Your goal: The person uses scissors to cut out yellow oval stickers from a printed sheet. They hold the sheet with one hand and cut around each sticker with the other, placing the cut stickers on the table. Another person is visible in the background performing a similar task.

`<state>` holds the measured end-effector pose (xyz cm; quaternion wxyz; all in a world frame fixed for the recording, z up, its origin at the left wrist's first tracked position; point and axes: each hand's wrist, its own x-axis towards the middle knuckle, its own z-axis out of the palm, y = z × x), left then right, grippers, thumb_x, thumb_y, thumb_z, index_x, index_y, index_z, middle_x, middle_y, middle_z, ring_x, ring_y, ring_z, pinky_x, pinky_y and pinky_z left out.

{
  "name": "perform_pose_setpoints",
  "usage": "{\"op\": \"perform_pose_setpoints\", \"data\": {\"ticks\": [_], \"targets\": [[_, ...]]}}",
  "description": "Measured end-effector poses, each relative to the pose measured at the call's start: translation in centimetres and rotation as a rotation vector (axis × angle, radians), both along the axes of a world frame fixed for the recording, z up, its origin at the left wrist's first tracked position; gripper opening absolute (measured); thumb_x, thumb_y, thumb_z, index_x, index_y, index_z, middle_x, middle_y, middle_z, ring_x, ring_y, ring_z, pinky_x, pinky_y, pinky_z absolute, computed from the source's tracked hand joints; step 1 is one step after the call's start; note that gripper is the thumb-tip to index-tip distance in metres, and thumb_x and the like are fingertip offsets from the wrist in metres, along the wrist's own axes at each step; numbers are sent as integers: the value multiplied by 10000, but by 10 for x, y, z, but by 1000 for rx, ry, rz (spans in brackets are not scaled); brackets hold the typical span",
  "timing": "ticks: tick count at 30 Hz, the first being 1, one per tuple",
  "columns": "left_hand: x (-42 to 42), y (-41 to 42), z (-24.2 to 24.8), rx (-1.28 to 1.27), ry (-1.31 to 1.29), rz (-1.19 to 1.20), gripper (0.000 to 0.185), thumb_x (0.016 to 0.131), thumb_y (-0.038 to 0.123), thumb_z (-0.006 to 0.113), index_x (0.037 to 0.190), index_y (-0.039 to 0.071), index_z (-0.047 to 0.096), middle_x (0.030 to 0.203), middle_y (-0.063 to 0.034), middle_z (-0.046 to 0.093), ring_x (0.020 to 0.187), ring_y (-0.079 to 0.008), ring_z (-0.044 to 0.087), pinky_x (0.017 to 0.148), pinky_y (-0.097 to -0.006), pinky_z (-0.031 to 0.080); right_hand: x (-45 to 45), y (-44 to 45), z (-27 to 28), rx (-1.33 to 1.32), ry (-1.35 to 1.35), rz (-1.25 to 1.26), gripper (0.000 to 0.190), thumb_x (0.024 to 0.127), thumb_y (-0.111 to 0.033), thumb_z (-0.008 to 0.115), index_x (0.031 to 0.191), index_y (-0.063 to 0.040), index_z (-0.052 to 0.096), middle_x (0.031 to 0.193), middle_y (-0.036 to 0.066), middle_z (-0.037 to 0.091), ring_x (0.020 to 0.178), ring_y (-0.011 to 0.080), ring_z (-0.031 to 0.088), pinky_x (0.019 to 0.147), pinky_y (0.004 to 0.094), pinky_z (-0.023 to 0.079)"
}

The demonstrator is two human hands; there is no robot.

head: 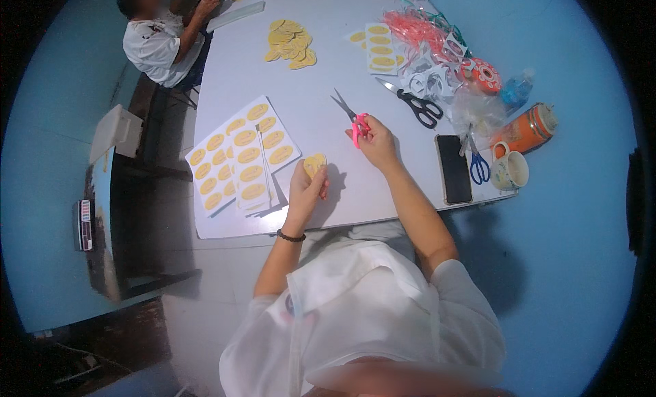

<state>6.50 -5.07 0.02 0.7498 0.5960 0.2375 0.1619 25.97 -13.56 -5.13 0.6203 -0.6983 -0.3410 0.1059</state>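
Note:
My left hand (308, 184) grips a small bunch of cut-out yellow oval labels (314, 165) above the table's near side. In my right hand (376, 143) is a pair of scissors with pink handles (360, 129), its slim blades pointing away to the upper left. Beside my left hand lie white sheets printed with yellow ovals (249, 154), overlapping one another. Farther off, a loose pile of cut yellow ovals (290, 43) rests on the white table (328, 97). Black-handled scissors (417, 107) lie to the right of my right hand.
Along the right edge are a phone (454, 169), blue-handled scissors (480, 166), a mug (510, 170), an orange canister (525, 128), paper scraps (433, 79) and pink plastic ribbon (417, 33). More printed strips (380, 48) lie beyond. Another person (159, 48) sits at the far left.

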Motion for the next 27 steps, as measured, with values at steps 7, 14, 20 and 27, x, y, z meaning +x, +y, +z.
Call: {"op": "perform_pose_setpoints", "data": {"ticks": [7,14,20,27], "targets": [[4,-4,11,-208,-58,51,329,953,324,401,1110,35,410,838,-89,563,650,-119,523,546,-247,447,-1,4,4,125,-108,-49,328,734,-166,740,966,-1,577,864,112,651,638,185,581,583,300,475],[2,1,23,0,117,-6,411,926,338,448,1179,15,414,970,-140,591,752,-178,580,627,-275,482,1,2,3,56,-81,-5,345,733,-199,741,967,-8,576,876,111,652,677,220,591,607,319,475],[-11,-1,45,1467,321,59,483,830,230,640,1209,-12,464,1011,-174,613,802,-219,593,684,-295,485,1,-3,4,-24,-25,74,307,795,102,591,1086,75,496,1023,96,573,910,121,577,829,259,529],[-31,68,61,1119,432,107,343,763,131,712,1047,-8,581,966,-138,633,816,-227,614,662,-297,488,1,4,-11,88,-22,6,326,752,-67,679,1038,18,549,918,98,619,760,174,580,687,297,491]]}}
